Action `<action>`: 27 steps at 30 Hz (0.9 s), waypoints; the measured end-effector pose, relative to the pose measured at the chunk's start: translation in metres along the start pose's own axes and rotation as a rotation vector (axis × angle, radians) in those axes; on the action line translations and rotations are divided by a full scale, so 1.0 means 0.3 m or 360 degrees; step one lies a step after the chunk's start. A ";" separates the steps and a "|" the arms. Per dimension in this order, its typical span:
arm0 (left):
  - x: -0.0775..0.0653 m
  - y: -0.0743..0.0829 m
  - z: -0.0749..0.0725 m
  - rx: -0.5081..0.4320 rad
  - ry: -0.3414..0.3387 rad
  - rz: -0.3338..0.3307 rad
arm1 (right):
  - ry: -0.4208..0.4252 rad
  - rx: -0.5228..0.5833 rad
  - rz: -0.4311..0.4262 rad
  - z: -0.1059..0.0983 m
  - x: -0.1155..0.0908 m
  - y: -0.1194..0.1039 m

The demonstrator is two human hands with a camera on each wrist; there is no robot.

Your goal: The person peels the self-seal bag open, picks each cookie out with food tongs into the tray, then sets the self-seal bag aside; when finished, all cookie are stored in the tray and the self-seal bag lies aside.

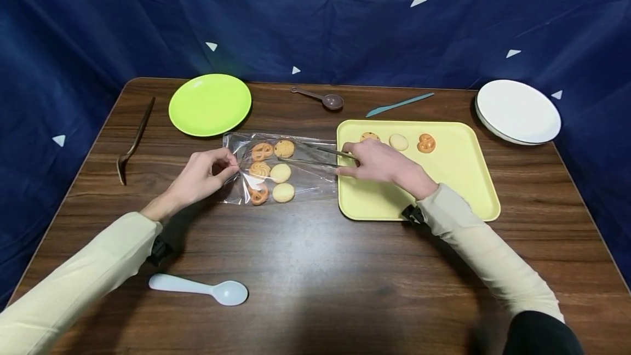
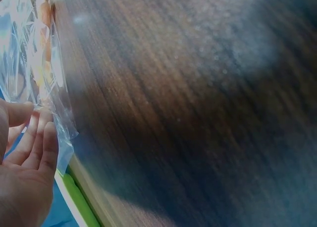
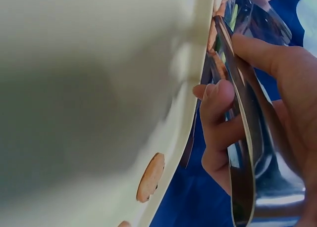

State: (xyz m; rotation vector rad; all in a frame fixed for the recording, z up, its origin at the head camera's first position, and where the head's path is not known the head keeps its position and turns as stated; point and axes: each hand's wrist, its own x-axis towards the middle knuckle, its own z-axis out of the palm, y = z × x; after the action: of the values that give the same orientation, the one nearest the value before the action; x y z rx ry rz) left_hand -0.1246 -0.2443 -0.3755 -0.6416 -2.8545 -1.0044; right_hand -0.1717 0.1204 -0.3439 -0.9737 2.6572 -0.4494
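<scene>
A clear plastic bag lies flat on the table with several cookies inside, among them pretzel shapes and round pale ones. My left hand pinches the bag's left edge between thumb and fingers; the left wrist view shows the crinkled film at the fingertips. Metal tongs are gripped in my right hand, over the left side of a yellow tray. Their two arms point left over the bag, the tips spread near a chocolate-chip cookie. On the tray sit a chip cookie, a pale cookie and a pretzel cookie.
Along the back lie a green plate, a brown measuring spoon and a teal knife. White plates stand at the back right. A dark fork is at left, a white spoon in front.
</scene>
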 end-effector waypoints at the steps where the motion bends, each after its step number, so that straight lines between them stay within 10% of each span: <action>1: 0.000 0.000 0.000 -0.0005 0.0003 0.0008 | 0.0000 -0.0013 0.0000 0.001 0.002 -0.002; 14: 0.001 0.008 0.000 -0.0023 -0.0012 -0.0010 | 0.0115 -0.0115 -0.0055 0.000 -0.058 0.012; 27: -0.003 -0.004 -0.001 0.0000 -0.0024 -0.0001 | 0.0254 -0.0131 0.0018 -0.047 -0.334 0.126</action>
State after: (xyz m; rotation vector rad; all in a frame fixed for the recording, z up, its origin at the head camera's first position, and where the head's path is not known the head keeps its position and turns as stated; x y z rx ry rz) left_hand -0.1243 -0.2457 -0.3763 -0.6511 -2.8677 -1.0037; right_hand -0.1248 0.2167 -0.3305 -0.9840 2.8426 -0.4350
